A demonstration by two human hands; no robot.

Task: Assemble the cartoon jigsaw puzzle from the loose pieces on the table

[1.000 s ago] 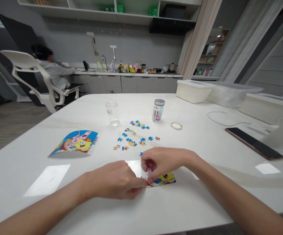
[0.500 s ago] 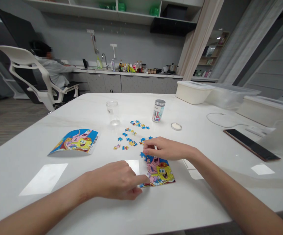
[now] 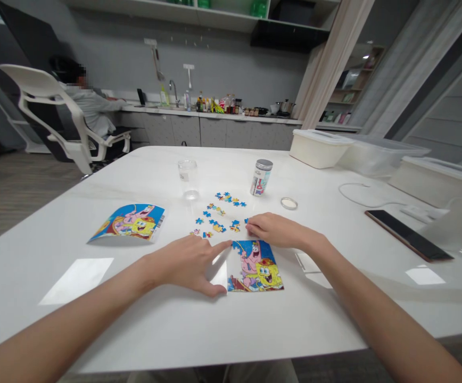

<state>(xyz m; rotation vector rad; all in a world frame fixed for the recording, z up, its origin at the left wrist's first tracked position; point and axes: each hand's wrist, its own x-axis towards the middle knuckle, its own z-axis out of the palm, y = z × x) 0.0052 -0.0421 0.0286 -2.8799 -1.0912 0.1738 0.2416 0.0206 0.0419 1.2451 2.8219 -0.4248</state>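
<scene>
A partly joined jigsaw puzzle with a yellow and a pink cartoon figure lies flat before me. The forefinger of my left hand reaches out to its upper left corner, thumb spread apart by the lower left edge. Just beyond the top edge rests my right hand, fingers curled together; whatever lies under its fingertips is hidden, though a bit of blue shows beside them. Several loose puzzle pieces are scattered on the table past both hands. Left of them, a curled picture sheet shows the same cartoon scene.
Behind the pieces stand a clear open jar and a printed can, with a ring-shaped lid nearby. A phone, a cable and plastic boxes occupy the right side. Someone sits in a white chair far left.
My left forefinger has moved from the puzzle's lower left up to its upper left corner. My right hand has drawn back off the puzzle's top, a little rightward and away.
</scene>
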